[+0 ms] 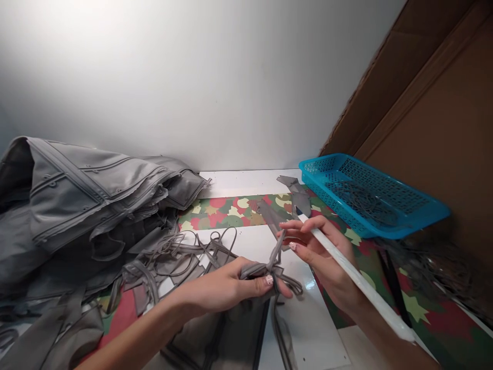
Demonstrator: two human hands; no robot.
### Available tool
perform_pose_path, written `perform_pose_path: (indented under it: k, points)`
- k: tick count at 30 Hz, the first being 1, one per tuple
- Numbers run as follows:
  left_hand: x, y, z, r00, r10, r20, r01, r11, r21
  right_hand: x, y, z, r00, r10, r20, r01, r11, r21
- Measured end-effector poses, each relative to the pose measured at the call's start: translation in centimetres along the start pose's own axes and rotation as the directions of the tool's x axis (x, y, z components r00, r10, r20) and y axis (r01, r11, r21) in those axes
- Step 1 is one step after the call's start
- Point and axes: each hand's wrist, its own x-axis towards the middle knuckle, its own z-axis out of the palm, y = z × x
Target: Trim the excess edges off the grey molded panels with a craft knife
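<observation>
My left hand (246, 282) is closed round a bundle of thin grey cords (290, 285) above the white board, thumb pressed on top. Between the thumb and fingers of my right hand (308, 239) is a grey strip (276, 252) that rises from the bundle. A long white stick-like tool (358, 280) with a dark tip also rests in my right hand, running back over the wrist. Loose cord ends hang below my left hand. Under it lies a dark grey fabric piece (231, 329), partly hidden by my left arm.
A large pile of grey sewn fabric (103, 180) fills the left side, with tangled cords (173, 257) beside it. A blue basket (408, 198) holding thin cords stands at the right, near a cardboard box (431, 103). Grey scraps (295, 190) lie behind my right hand.
</observation>
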Motion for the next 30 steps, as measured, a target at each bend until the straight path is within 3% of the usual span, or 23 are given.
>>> perform_pose_path:
  k: [6,14,19,23,26,30]
  points:
    - [-0.4,0.0,-0.1,0.997,-0.067,0.033,0.067,0.998,0.019,-0.1,-0.2,0.3,0.993,0.069,0.099,-0.072,0.997,0.031]
    - [0.2,-0.4,0.3,0.978,-0.05,-0.204,0.035,0.996,-0.078,-0.7,-1.7,0.5,0.973,0.15,0.173,-0.181,0.967,0.179]
    - [0.2,-0.5,0.0,0.938,-0.083,-0.336,0.037,0.989,-0.141,-0.8,-1.9,0.6,0.942,0.242,0.233,-0.246,0.969,-0.01]
    - [0.0,-1.0,-0.3,0.881,-0.201,-0.428,0.109,0.967,-0.23,-1.1,-1.7,0.5,0.93,0.288,0.227,-0.276,0.957,-0.084]
    - [0.0,-1.4,-0.5,0.845,-0.255,-0.47,0.166,0.961,-0.223,-1.4,-1.6,0.7,0.926,0.291,0.242,-0.264,0.955,-0.137]
    - [0.0,-0.7,-0.3,0.833,-0.26,-0.489,0.209,0.965,-0.159,-1.8,-1.5,1.2,0.919,0.299,0.256,-0.255,0.948,-0.192]
